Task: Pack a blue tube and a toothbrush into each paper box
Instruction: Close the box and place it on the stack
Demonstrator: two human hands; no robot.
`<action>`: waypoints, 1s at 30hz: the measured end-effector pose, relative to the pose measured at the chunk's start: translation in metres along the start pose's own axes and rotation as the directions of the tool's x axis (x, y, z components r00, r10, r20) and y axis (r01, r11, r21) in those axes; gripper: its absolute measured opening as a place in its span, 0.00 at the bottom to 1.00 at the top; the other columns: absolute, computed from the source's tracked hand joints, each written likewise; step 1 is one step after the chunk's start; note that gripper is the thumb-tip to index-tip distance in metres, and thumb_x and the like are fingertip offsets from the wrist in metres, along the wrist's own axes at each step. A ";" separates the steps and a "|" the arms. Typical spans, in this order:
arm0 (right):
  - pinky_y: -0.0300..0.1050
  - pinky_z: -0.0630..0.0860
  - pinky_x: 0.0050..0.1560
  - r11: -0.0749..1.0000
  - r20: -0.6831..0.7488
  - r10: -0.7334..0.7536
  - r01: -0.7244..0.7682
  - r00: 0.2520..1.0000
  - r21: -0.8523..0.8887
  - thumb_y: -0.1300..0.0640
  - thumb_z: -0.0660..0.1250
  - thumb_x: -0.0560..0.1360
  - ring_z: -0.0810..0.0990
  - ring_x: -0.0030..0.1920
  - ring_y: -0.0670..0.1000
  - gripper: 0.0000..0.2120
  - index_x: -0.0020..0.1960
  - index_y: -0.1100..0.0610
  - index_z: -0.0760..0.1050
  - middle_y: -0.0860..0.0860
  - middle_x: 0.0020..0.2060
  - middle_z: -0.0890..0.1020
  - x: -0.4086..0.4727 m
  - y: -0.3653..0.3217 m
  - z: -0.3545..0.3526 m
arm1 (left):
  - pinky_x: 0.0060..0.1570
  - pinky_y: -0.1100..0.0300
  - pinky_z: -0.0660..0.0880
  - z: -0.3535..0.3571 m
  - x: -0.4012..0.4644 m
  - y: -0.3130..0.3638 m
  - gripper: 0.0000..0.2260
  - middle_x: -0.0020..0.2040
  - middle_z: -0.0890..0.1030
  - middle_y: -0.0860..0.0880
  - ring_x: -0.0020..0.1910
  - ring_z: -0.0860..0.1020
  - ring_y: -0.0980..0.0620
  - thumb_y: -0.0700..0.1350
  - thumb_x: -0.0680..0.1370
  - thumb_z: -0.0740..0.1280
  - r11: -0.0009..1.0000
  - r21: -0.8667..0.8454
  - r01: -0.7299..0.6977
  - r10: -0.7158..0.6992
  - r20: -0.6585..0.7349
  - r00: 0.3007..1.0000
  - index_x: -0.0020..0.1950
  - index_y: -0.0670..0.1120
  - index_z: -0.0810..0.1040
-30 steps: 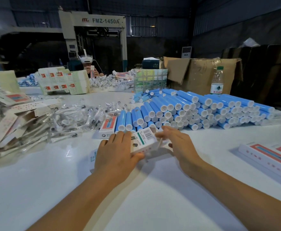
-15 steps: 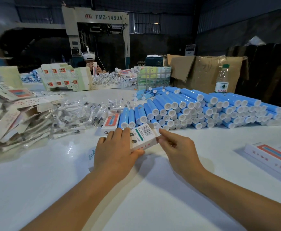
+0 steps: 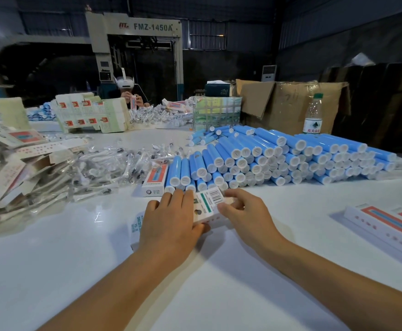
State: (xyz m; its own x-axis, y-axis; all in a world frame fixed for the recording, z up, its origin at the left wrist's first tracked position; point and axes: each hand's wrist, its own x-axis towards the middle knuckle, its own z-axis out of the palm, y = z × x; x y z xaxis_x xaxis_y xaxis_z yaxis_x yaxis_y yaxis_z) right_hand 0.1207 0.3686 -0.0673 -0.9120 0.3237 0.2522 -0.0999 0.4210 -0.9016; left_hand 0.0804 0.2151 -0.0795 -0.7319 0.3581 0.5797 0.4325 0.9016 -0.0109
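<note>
Head view: we are holding a paper box at centre frame, just above the white table. Our left hand is gripping its near end; our right hand is pinching its far end. The blue tubes are lying stacked behind it, the bagged toothbrushes at centre left.

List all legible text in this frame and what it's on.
"FMZ-1450A": machine at the back.
"农夫山": label of the water bottle.
Barcode and print on the paper box held by left hand and right hand: too small to read.
Print on the flat boxes: too blurred to read.
</note>
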 end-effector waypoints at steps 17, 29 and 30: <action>0.46 0.72 0.50 0.989 -0.049 -0.087 0.081 0.995 -0.121 0.54 0.68 0.75 0.74 0.51 0.49 0.19 0.66 0.50 0.73 0.50 0.51 0.76 0.002 -0.003 -0.007 | 0.57 0.57 0.63 -0.005 -0.001 0.003 0.30 0.65 0.68 0.53 0.63 0.67 0.51 0.65 0.76 0.57 0.998 -0.005 0.061 -0.061 0.003 0.998 0.72 0.50 0.59; 0.53 0.82 0.44 0.604 0.311 0.235 -0.390 0.921 0.696 0.65 0.64 0.76 0.84 0.46 0.60 0.09 0.55 0.68 0.74 0.62 0.46 0.84 0.011 0.002 0.001 | 0.57 0.57 0.64 -0.006 -0.002 0.008 0.29 0.66 0.67 0.51 0.63 0.66 0.51 0.64 0.77 0.54 0.999 -0.013 -0.029 0.029 0.004 1.000 0.73 0.49 0.57; 0.55 0.82 0.45 0.719 0.232 0.223 -0.320 0.947 0.617 0.65 0.63 0.76 0.84 0.46 0.59 0.08 0.54 0.66 0.75 0.60 0.45 0.85 0.009 0.003 0.003 | 0.56 0.57 0.64 -0.007 -0.002 0.009 0.30 0.66 0.67 0.51 0.63 0.67 0.50 0.65 0.77 0.53 0.999 0.002 -0.044 0.044 0.008 0.999 0.73 0.48 0.57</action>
State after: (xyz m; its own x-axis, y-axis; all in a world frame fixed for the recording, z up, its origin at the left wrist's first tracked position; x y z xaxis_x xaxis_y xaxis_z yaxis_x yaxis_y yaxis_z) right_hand 0.1113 0.3701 -0.0688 -0.9780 0.2039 -0.0436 -0.0255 -0.3242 -0.9456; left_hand 0.0894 0.2206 -0.0755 -0.7168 0.3991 0.5718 0.4632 0.8855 -0.0374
